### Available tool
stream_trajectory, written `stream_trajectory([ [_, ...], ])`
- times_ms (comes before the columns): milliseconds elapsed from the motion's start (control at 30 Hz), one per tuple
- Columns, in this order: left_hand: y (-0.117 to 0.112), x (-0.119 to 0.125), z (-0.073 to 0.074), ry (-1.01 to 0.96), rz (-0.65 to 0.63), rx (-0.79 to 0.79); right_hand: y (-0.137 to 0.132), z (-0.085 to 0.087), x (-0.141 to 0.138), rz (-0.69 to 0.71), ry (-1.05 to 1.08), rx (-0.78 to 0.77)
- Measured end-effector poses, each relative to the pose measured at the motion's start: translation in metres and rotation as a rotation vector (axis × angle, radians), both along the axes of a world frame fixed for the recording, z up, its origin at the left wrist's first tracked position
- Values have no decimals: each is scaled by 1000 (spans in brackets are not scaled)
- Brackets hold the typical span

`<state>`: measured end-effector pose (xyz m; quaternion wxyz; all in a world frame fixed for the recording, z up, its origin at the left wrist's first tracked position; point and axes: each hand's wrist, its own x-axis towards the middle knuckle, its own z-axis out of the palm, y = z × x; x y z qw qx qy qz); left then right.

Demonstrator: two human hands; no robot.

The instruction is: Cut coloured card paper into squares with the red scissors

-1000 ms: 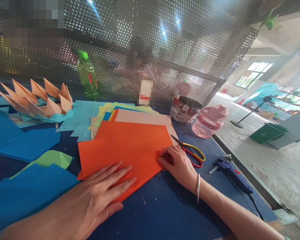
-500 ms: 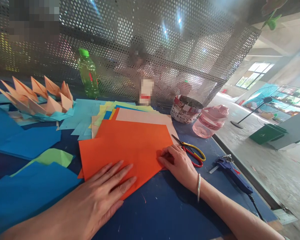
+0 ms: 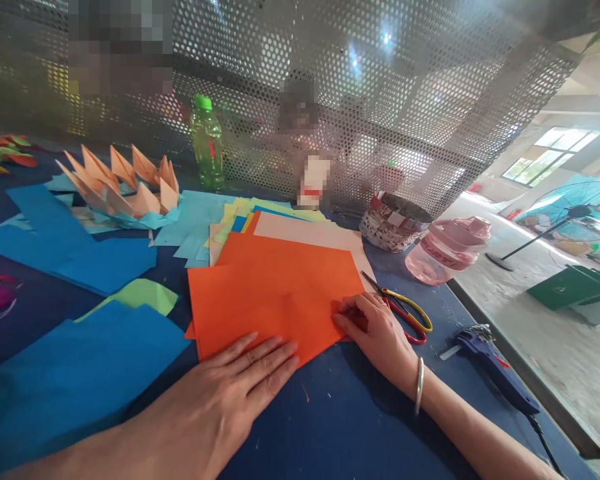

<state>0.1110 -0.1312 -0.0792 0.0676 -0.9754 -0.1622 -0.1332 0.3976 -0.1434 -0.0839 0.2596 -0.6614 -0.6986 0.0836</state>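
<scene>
A large sheet of orange paper (image 3: pixel 275 287) lies in front of me on top of a stack of coloured sheets. My left hand (image 3: pixel 240 387) rests flat across its near left edge, fingers stretched out. At the sheet's right edge, my right hand (image 3: pixel 375 327) has thumb and fingers pinched together on the paper. Scissors (image 3: pixel 407 310) with red and yellow handles lie just beyond the right hand. Beneath the orange sheet, a pale pink sheet (image 3: pixel 310 232) shows at the far side.
To the left are blue paper sheets (image 3: pixel 90 353), a green piece (image 3: pixel 140 293) and a folded orange-and-light-blue paper ring (image 3: pixel 125 193). Behind stand a green bottle (image 3: pixel 207 147) and a papered tub (image 3: pixel 395 223). A pink bottle (image 3: pixel 447 250) and a glue gun (image 3: pixel 500 367) are rightward, near the table edge.
My view has turned left, so everything sits further right in the picture. My left hand has drawn back towards the paper's near edge. The right hand keeps its place at the right edge.
</scene>
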Motion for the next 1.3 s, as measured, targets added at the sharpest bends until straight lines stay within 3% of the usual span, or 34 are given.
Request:
stream_trajectory([
  [200,-3,6,-1,-75,24,-74,1,-1,0,4,2,-4],
  [533,-7,7,-4,-44,24,10,1,-1,0,5,-3,-1],
  [900,-14,5,-9,-69,73,-97,0,0,1,11,-23,14],
  [1300,-15,6,-11,-89,60,-8,1,3,-1,-5,-29,12],
])
